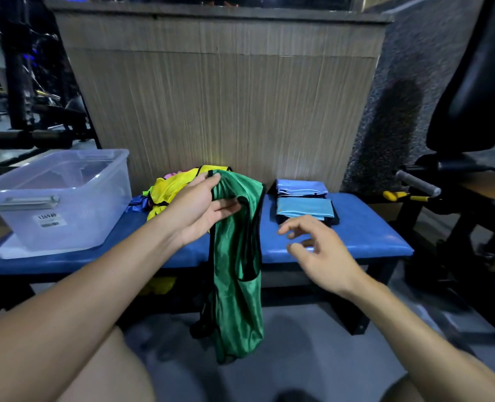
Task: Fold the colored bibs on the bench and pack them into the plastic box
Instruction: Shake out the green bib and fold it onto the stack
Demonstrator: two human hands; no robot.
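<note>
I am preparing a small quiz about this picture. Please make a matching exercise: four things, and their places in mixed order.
Things:
1. green bib
2. plastic box
3. folded blue bibs
4. yellow bibs

Places:
A. left end of the bench
B. hanging from the left hand
C. right part of the bench
D. heap behind the left hand

Pairs: 1-B, 2-A, 3-C, 4-D

A green bib (237,256) with black trim hangs lengthwise at frame center, its top bunched, its lower end past the blue bench (356,236) edge. Behind it, a heap of yellow bibs (170,192). Right of center, two folded light-blue bibs (302,198). At left stands the clear plastic box (63,198), open.
</note>
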